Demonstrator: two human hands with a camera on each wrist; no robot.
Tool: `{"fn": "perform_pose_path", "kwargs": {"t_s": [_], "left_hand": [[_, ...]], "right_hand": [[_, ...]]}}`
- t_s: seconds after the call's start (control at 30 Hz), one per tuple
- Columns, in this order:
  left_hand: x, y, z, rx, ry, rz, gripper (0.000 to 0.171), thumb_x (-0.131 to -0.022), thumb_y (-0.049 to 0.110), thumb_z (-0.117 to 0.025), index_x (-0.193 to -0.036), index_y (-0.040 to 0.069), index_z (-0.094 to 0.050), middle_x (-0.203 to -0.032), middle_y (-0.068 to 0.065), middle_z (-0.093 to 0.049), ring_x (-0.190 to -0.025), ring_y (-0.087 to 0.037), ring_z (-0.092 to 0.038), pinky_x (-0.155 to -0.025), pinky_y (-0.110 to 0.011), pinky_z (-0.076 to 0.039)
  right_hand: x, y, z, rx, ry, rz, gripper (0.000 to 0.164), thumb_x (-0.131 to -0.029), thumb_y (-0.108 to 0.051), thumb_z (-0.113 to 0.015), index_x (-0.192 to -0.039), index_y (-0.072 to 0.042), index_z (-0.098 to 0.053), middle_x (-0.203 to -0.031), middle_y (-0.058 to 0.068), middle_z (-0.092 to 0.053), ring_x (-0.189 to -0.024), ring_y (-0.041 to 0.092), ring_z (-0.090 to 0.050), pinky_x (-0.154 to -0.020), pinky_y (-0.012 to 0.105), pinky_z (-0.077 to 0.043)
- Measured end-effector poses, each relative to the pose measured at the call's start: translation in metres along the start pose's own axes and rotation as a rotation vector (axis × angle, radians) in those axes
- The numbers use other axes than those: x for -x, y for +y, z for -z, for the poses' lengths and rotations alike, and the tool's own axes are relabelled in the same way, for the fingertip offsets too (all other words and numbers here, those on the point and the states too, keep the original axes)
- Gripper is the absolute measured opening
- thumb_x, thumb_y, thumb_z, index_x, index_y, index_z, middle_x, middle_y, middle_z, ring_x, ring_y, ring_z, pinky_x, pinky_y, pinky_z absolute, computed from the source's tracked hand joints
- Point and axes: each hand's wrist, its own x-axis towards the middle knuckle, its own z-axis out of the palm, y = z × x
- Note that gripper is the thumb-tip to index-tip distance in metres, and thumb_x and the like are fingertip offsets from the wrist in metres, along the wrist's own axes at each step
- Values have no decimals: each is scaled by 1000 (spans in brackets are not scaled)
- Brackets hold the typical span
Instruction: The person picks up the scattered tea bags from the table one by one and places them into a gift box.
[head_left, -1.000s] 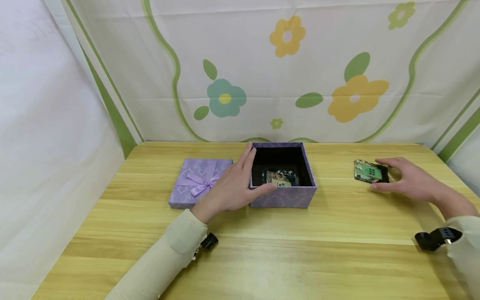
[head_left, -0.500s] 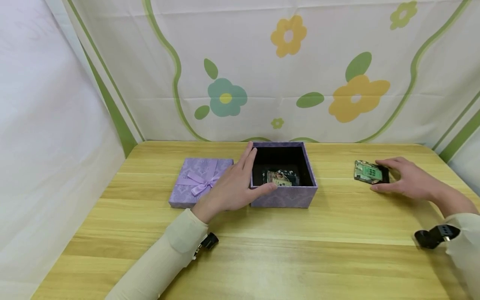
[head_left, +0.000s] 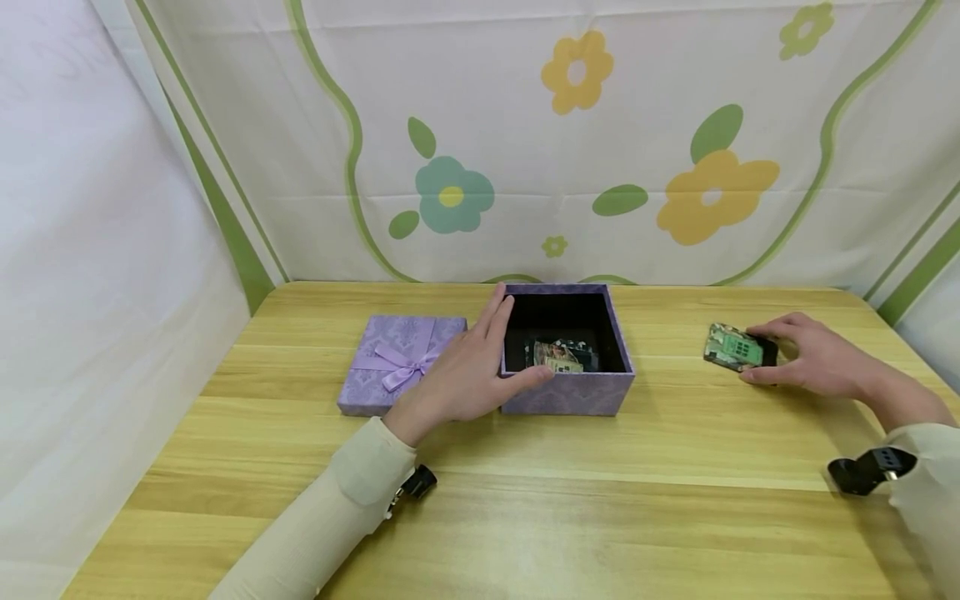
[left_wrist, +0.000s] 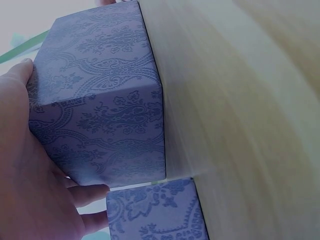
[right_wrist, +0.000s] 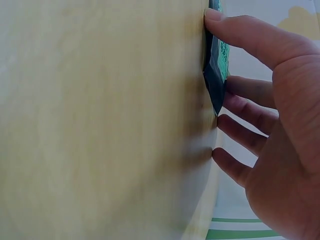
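My left hand (head_left: 468,367) lies along the left wall of a purple patterned gift box (head_left: 566,393), its fingers straight and its thumb at the front rim. Inside the lidless box are several small dark packets (head_left: 561,358). In the left wrist view, the hand (left_wrist: 40,165) spans the corner of the box (left_wrist: 107,120). My right hand (head_left: 825,358) pinches a flat dark packet with a green label (head_left: 735,347) between thumb and fingers, low over the table at the right. The right wrist view shows the thumb on the edge of the packet (right_wrist: 215,75).
The purple lid (head_left: 390,358) with a ribbon bow sits left of the box, partly behind my left hand. A wooden table (head_left: 570,508) lies under everything. At its back edge hangs a white cloth (head_left: 510,108) with printed flowers.
The green-labelled packet has shifted slightly to the left and turned a little, with my right fingers closing in on it. My left hand and the box have stayed put.
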Motion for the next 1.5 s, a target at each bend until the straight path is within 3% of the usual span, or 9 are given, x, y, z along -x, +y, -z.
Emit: {"fn": "perform_pose_path", "kwargs": {"t_s": [0.1, 0.23, 0.67, 0.87, 1.07, 1.3, 1.5], "left_hand": [[0, 0, 0, 9, -7, 0, 111, -95, 85, -47, -172, 25, 8, -170, 23, 28, -54, -19, -58, -59, -37, -48], [0, -1, 1, 15, -8, -4, 111, -95, 85, -46, -172, 26, 9, -170, 24, 28, -48, -19, -52, -52, -35, -43], [0, 1, 2, 19, -19, 0, 111, -95, 84, -47, -172, 27, 9, -169, 25, 29, -48, -20, -54, -50, -36, -43], [0, 1, 2, 18, -22, 3, 111, -95, 85, -47, -171, 27, 10, -168, 26, 30, -49, -20, -54, -49, -37, -42], [0, 1, 3, 22, -32, 12, 111, -95, 86, -46, -171, 28, 10, -167, 28, 31, -49, -20, -55, -49, -37, -43], [1, 2, 3, 20, -36, 18, 111, -95, 84, -47, -171, 27, 10, -167, 27, 31, -47, -22, -54, -47, -36, -41], [0, 1, 2, 21, -33, 16, 112, -94, 87, -45, -171, 28, 11, -167, 27, 32, -47, -21, -55, -48, -37, -42]], "right_hand": [[-1, 0, -1, 5, -3, -1, 86, -90, -41, -85, -149, 12, -51, -146, 42, -37, -125, 59, -45, -96, 73, -40], [-2, 1, -1, 0, -5, -4, 84, -91, -41, -84, -148, 12, -52, -147, 43, -36, -127, 59, -42, -98, 73, -38], [-3, -1, -1, -42, 10, 24, 79, -90, -35, -86, -145, 12, -55, -143, 41, -47, -133, 57, -37, -100, 69, -35], [-4, -6, 2, -34, 11, 16, 83, -90, -40, -85, -147, 10, -53, -143, 38, -47, -132, 55, -40, -99, 71, -38], [-7, -22, 8, -16, 25, 25, 84, -90, -42, -85, -149, 8, -52, -145, 38, -45, -133, 56, -41, -100, 73, -38], [-11, -45, 13, -70, 69, 88, 79, -89, -34, -88, -148, 5, -55, -145, 33, -48, -130, 49, -46, -103, 73, -40], [-11, -66, 17, -98, 73, 93, 77, -89, -35, -88, -149, 1, -57, -147, 30, -45, -130, 46, -48, -107, 70, -39]]}}
